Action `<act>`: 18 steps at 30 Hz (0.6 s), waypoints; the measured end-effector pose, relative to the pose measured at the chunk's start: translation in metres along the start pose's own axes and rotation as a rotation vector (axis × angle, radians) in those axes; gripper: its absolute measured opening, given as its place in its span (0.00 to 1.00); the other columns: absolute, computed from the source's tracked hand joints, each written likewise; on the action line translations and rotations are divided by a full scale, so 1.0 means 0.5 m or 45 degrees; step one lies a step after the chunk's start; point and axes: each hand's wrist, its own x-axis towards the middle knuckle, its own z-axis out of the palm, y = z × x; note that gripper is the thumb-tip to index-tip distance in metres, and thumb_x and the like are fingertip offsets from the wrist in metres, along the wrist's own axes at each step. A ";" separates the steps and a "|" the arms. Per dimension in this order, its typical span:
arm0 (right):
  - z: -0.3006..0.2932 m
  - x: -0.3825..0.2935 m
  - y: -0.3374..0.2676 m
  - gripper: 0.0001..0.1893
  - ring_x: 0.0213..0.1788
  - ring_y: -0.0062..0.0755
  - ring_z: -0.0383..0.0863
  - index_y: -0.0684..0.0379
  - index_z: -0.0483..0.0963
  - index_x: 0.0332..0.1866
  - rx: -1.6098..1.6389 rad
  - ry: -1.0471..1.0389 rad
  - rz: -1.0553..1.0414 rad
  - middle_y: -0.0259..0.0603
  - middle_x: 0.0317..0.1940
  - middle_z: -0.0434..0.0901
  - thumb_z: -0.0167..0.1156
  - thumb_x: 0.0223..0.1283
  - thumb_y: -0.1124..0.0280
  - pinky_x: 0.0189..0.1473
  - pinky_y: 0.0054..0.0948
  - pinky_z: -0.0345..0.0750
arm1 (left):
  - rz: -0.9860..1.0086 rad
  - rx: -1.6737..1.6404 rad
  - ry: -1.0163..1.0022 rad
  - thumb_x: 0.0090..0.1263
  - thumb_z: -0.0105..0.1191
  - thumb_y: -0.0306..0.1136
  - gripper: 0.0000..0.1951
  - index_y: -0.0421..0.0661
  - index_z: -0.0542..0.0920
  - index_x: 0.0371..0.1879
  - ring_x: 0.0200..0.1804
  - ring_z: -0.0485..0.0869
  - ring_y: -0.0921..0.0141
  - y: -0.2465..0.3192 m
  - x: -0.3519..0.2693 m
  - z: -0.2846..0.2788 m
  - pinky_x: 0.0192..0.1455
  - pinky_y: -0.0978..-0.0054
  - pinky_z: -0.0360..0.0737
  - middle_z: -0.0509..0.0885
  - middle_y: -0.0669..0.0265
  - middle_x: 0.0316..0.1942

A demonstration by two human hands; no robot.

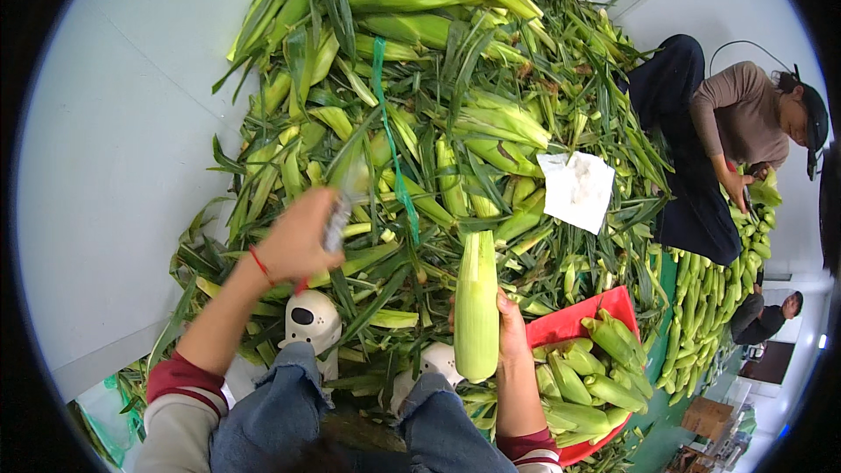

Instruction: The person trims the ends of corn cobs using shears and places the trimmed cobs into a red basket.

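My right hand [510,325] is wrapped around a trimmed ear of corn [477,315] in its pale green husk. The ear stands nearly upright in the picture, its cut end pointing away from me. To the left, my left hand [299,240] grips the grey handle of a knife [337,220]; hand and blade are blurred, and the blade's outline is hard to make out. A red cord circles that wrist. Knife and held ear are apart. Beneath both hands spreads a heap of corn ears and loose husk leaves [394,269].
A red plastic basket [617,305] of trimmed ears [578,381] stands at my right. White paper [578,192] and a green plastic strip [392,138] lie on the heap. Past the basket, a person [742,112] works beside rows of corn [703,315]; another person [765,318] sits farther off.
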 end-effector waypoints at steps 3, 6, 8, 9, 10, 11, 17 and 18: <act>0.031 0.008 0.016 0.33 0.39 0.38 0.80 0.62 0.65 0.58 -0.130 0.096 -0.070 0.48 0.45 0.75 0.57 0.52 0.47 0.39 0.37 0.79 | 0.337 0.005 -0.186 0.43 0.62 0.34 0.35 0.40 0.64 0.54 0.47 0.73 0.54 0.063 -0.037 0.052 0.52 0.61 0.69 0.73 0.54 0.41; 0.066 -0.002 0.007 0.38 0.53 0.30 0.72 0.65 0.58 0.66 -0.365 0.119 -0.115 0.42 0.54 0.71 0.56 0.55 0.49 0.55 0.27 0.70 | 0.473 0.117 -0.151 0.45 0.61 0.35 0.33 0.41 0.66 0.53 0.46 0.72 0.57 0.098 -0.053 0.063 0.50 0.63 0.68 0.73 0.57 0.40; 0.065 -0.002 0.009 0.38 0.53 0.30 0.72 0.65 0.57 0.66 -0.414 0.096 -0.118 0.42 0.55 0.71 0.56 0.56 0.50 0.55 0.27 0.69 | 0.539 0.282 -0.071 0.43 0.62 0.35 0.31 0.42 0.68 0.50 0.45 0.71 0.59 0.103 -0.054 0.062 0.50 0.64 0.66 0.72 0.58 0.41; 0.064 -0.003 0.009 0.37 0.54 0.30 0.72 0.65 0.57 0.66 -0.460 0.079 -0.129 0.43 0.55 0.71 0.55 0.56 0.51 0.56 0.27 0.68 | 0.534 0.281 -0.069 0.43 0.62 0.35 0.31 0.42 0.68 0.50 0.45 0.71 0.59 0.101 -0.054 0.063 0.50 0.64 0.66 0.72 0.58 0.41; 0.065 -0.003 0.009 0.37 0.54 0.30 0.72 0.65 0.57 0.66 -0.461 0.076 -0.126 0.43 0.55 0.71 0.55 0.56 0.51 0.56 0.27 0.68 | 0.554 0.325 -0.039 0.45 0.62 0.35 0.30 0.42 0.69 0.50 0.45 0.71 0.59 0.098 -0.053 0.065 0.49 0.64 0.66 0.73 0.59 0.40; 0.066 -0.004 0.009 0.37 0.54 0.30 0.72 0.66 0.57 0.66 -0.478 0.083 -0.121 0.43 0.56 0.70 0.55 0.57 0.52 0.56 0.27 0.68 | 0.574 0.370 -0.010 0.46 0.61 0.35 0.29 0.42 0.69 0.50 0.44 0.71 0.60 0.096 -0.053 0.065 0.49 0.65 0.65 0.73 0.59 0.40; 0.072 0.002 0.010 0.34 0.55 0.31 0.71 0.66 0.56 0.67 -0.570 0.085 -0.155 0.43 0.57 0.70 0.52 0.59 0.56 0.57 0.27 0.67 | 0.579 0.418 0.080 0.48 0.60 0.35 0.27 0.42 0.71 0.49 0.44 0.72 0.60 0.087 -0.054 0.063 0.49 0.66 0.65 0.73 0.60 0.39; 0.070 0.002 0.010 0.33 0.56 0.31 0.71 0.66 0.56 0.66 -0.591 0.086 -0.163 0.44 0.57 0.69 0.51 0.60 0.57 0.57 0.27 0.67 | 0.580 0.417 0.081 0.48 0.60 0.35 0.27 0.42 0.71 0.49 0.44 0.72 0.60 0.086 -0.053 0.061 0.49 0.66 0.65 0.73 0.60 0.39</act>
